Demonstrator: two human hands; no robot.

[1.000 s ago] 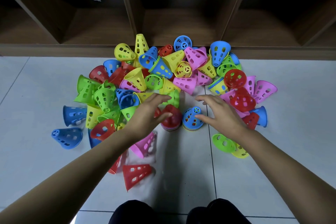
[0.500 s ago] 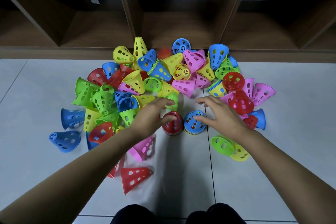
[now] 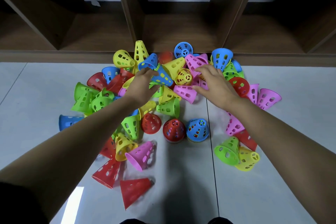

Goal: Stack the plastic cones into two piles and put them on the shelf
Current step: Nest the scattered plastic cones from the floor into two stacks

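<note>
Left hand (image 3: 143, 85) fingers curl round blue cone (image 3: 163, 79); right hand (image 3: 215, 84) fingers wide over pink cones (image 3: 186, 92) (red stack (image 3: 174, 130), blue stack (image 3: 197, 130) upright nearer).

No text, label, brand, number or sign could be read anywhere: the plastic cones (image 3: 185, 92) bore only plain colours and cut-out holes, and the shelf (image 3: 174, 27) and the floor (image 3: 36, 87) carried no legible marking.
</note>
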